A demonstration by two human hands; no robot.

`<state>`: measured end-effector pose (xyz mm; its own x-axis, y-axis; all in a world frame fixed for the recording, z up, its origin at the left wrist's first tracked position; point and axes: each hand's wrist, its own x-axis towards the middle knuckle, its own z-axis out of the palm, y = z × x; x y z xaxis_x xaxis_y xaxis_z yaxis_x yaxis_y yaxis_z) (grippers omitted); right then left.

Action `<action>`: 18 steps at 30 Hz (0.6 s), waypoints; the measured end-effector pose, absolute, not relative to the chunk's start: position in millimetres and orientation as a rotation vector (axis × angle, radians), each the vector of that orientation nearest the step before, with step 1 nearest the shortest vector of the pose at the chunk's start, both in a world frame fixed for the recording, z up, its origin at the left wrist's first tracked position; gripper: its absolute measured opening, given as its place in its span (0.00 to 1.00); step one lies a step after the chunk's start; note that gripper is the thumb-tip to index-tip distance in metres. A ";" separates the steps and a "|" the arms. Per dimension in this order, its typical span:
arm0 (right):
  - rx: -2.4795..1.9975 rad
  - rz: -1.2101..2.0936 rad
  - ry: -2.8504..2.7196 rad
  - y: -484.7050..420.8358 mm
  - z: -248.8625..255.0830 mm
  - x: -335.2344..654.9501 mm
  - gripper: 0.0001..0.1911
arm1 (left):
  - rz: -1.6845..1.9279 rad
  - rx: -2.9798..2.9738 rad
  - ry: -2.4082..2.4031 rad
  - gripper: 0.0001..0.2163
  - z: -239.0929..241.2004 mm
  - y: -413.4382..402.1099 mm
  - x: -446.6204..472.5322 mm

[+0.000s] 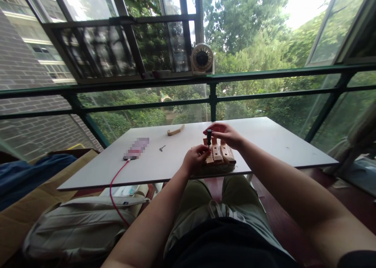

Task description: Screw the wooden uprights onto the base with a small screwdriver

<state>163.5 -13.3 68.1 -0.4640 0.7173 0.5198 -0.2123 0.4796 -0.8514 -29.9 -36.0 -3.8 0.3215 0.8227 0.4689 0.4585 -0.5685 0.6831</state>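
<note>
A screwdriver (209,136) with a black handle stands upright, tip down, over a small wooden assembly. My right hand (225,135) is at its handle, fingers curled behind and thumb at the side. Beside the shaft, my left hand (196,157) is closed, its fingertips pinched low near the tip; what they hold is too small to tell. Under both hands lie several pale wooden blocks (217,153) with dark holes, side by side on a thicker base (226,168) at the table's front edge. My left hand partly covers the leftmost block.
On the white table (258,142) lie a curved wooden piece (175,131), a small metal part (162,148) and a blurred-out phone-like device (136,148) with a red cable (113,176). A bag (79,229) and cardboard box (58,174) stand at left. Railing (147,105) runs behind.
</note>
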 end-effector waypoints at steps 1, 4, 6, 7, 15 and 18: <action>-0.429 1.186 -1.727 -14.2 69.1 164.9 0.19 | 1.146 2.166 1.122 0.13 -4.7 -35.6 -30.4; -0.386 1.260 -1.771 -19.2 73.0 165.4 0.23 | 1.148 2.168 1.114 0.13 -8.0 -34.3 -31.8; -0.372 1.254 -1.804 -22.7 75.1 162.3 0.24 | 1.162 2.164 1.119 0.14 -10.4 -33.2 -32.6; -0.379 1.229 -1.811 -23.6 75.4 160.0 0.22 | 1.168 2.162 1.122 0.14 -11.5 -32.7 -33.0; -0.484 0.988 -1.752 -18.3 64.1 146.3 0.13 | 1.168 2.163 1.134 0.13 -15.2 -30.2 -35.9; -0.501 0.947 -1.754 -20.2 60.2 146.3 0.15 | 1.170 2.161 1.137 0.12 -15.1 -30.7 -35.6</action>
